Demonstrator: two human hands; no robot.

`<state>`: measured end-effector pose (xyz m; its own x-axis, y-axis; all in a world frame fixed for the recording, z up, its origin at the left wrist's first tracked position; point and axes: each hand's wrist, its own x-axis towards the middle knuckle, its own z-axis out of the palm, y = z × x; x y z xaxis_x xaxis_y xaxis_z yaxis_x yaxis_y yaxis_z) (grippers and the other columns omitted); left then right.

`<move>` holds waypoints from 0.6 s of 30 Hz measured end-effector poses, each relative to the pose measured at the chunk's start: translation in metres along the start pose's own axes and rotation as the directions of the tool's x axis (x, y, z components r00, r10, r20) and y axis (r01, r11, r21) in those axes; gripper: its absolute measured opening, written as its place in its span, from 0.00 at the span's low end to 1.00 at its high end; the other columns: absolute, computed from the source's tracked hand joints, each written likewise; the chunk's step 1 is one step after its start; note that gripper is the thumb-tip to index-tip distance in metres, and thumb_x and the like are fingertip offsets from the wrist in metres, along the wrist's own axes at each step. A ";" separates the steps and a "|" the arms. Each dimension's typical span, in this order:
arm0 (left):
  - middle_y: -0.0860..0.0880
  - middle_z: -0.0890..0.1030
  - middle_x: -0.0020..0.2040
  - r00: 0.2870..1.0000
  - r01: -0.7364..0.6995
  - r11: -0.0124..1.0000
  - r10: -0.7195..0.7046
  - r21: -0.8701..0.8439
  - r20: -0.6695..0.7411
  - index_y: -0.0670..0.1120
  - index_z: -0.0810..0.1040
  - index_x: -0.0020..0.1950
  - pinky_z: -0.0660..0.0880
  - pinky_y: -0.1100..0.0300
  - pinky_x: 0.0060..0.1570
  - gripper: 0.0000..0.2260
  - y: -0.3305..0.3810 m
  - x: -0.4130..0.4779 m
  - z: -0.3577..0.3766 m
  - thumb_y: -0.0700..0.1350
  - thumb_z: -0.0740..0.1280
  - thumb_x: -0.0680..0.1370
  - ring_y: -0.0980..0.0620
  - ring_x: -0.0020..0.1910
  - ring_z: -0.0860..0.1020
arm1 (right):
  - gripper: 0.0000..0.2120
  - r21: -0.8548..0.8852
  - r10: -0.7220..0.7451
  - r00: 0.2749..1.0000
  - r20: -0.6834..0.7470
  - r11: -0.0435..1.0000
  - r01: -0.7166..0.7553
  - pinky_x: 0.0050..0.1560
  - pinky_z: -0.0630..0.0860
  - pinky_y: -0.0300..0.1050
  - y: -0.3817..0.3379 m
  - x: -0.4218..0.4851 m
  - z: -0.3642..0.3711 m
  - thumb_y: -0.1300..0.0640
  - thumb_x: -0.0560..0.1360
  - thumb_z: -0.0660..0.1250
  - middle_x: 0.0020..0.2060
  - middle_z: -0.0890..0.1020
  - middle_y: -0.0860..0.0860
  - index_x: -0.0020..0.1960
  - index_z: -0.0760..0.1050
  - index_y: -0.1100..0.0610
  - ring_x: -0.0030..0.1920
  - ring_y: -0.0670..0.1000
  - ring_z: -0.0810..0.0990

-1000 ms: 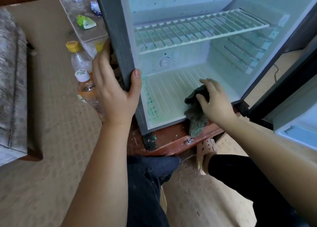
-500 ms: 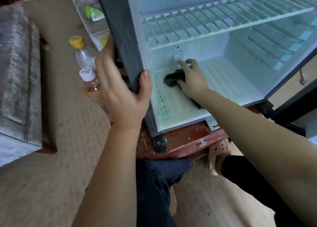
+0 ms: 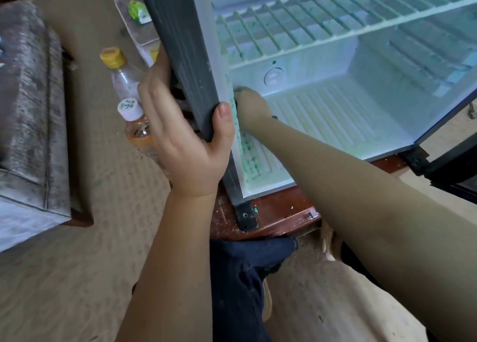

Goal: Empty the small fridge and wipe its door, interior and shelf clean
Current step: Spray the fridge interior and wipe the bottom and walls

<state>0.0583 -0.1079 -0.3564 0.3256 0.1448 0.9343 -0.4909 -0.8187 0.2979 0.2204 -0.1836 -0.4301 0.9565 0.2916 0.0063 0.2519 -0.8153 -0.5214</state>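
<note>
the left hand [image 3: 185, 145] grips the grey fridge wall [image 3: 178, 45], thumb on its front edge. just past that thumb the right hand [image 3: 251, 106] reaches onto the fridge floor [image 3: 335, 119], fingers hidden. the wire shelf [image 3: 322, 29] spans above it. a yellow-capped bottle [image 3: 121, 76] and a white-capped bottle [image 3: 136, 130] stand behind the left hand.

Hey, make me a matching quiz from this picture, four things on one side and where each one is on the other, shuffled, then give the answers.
1 left hand
2 right hand
3 wire shelf
4 yellow-capped bottle

A standing outside, left of the fridge
B across the upper interior
C wrapped round the side wall's front edge
D low inside, against the left wall

Pairs: 1-C, 2-D, 3-B, 4-A
</note>
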 end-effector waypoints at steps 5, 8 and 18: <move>0.34 0.73 0.60 0.998 0.054 0.999 -0.054 0.004 0.011 0.40 0.59 0.68 0.70 0.57 0.59 0.23 0.006 0.003 0.000 0.56 0.55 0.82 0.37 0.58 0.75 | 0.02 -0.101 -0.047 0.991 0.128 0.993 0.060 0.42 0.67 0.42 0.008 -0.018 -0.004 0.62 0.74 0.65 0.44 0.75 0.54 0.45 0.76 0.61 0.46 0.55 0.76; 0.42 0.70 0.64 0.999 0.031 0.999 -0.031 -0.013 -0.008 0.42 0.60 0.71 0.68 0.61 0.61 0.23 0.008 0.004 -0.001 0.55 0.55 0.82 0.46 0.62 0.72 | 0.12 -0.107 -0.148 0.969 0.197 0.980 0.171 0.45 0.74 0.45 0.022 -0.051 -0.007 0.61 0.74 0.66 0.47 0.77 0.54 0.56 0.79 0.58 0.48 0.56 0.78; 0.34 0.73 0.61 0.970 0.212 0.977 -0.211 0.003 0.120 0.31 0.69 0.66 0.73 0.48 0.60 0.28 0.020 0.004 -0.011 0.56 0.56 0.82 0.42 0.63 0.74 | 0.12 -0.050 -0.269 0.907 0.324 0.952 0.300 0.54 0.74 0.52 0.022 -0.159 -0.042 0.64 0.77 0.64 0.53 0.77 0.55 0.59 0.80 0.59 0.53 0.58 0.76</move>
<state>0.0407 -0.1175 -0.3445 0.5164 0.2462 0.8202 -0.4084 -0.7710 0.4886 0.0801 -0.2686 -0.4067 0.7523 0.6458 -0.1302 0.5347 -0.7140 -0.4520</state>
